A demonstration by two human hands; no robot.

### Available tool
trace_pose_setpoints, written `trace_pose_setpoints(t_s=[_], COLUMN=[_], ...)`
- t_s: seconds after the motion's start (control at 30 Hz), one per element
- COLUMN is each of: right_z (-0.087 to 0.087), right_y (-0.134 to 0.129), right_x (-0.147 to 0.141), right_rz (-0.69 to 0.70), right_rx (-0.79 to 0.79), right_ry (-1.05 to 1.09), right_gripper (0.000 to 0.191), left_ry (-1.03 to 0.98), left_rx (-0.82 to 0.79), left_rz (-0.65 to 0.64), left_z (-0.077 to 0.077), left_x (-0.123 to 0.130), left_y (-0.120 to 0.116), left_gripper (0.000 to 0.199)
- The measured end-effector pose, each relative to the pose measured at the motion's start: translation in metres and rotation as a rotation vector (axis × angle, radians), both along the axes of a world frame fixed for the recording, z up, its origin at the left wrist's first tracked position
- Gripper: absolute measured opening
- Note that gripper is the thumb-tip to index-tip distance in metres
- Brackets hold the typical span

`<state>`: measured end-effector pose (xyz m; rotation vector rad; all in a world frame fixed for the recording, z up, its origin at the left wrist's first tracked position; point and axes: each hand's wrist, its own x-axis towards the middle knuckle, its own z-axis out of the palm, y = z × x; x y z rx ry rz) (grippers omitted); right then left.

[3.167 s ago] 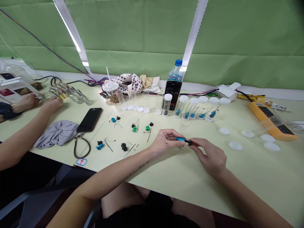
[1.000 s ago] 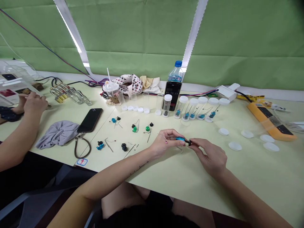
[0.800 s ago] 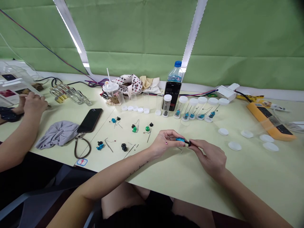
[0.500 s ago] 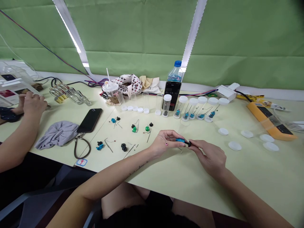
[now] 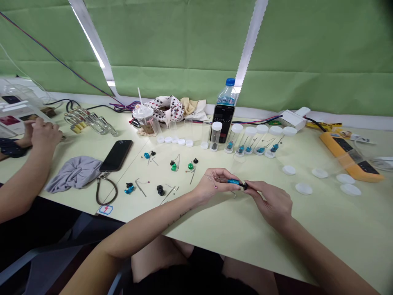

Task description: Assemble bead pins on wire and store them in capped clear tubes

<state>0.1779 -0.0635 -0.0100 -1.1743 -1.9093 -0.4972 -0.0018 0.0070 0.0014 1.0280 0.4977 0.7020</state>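
Observation:
Between thumb and fingers, my left hand (image 5: 215, 186) grips a small blue metal cylinder (image 5: 233, 181), with thin wires reaching back across the palm. At the cylinder's right end is a black knob (image 5: 245, 186), pinched by the closed fingertips of my right hand (image 5: 272, 200). The two pieces meet end to end; whether they are threaded together I cannot tell. Under the hands a bent wire shows in part. Left of them lie small groups of parts: green pieces (image 5: 174, 166), a blue piece (image 5: 129, 188) and black pieces (image 5: 160, 190), each with bent metal rods.
Clear tubes with white caps (image 5: 216, 126) stand in a row at the back, several holding blue parts. Behind them a phone (image 5: 223, 121) leans on a bottle (image 5: 226, 96). Loose white caps (image 5: 303, 188) and an orange power strip (image 5: 350, 157) are right. A co-worker's hands (image 5: 44, 133) are far left.
My hands keep nearly the same place and grip on the blue cylinder and black knob. The phone's timer has advanced by one second.

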Motion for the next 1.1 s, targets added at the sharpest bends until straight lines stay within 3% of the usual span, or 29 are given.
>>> trace_pose_setpoints(t_s=[1.1], right_z=[0.0024], right_y=[0.0001], right_x=[0.0002], right_rz=[0.026], right_rx=[-0.081], right_ry=[0.007], right_gripper=[0.009], left_ry=[-0.006], left_rx=[0.009], left_rz=[-0.007], left_z=[-0.0006], left_x=[-0.0003], left_y=[-0.0007], left_gripper=[0.036])
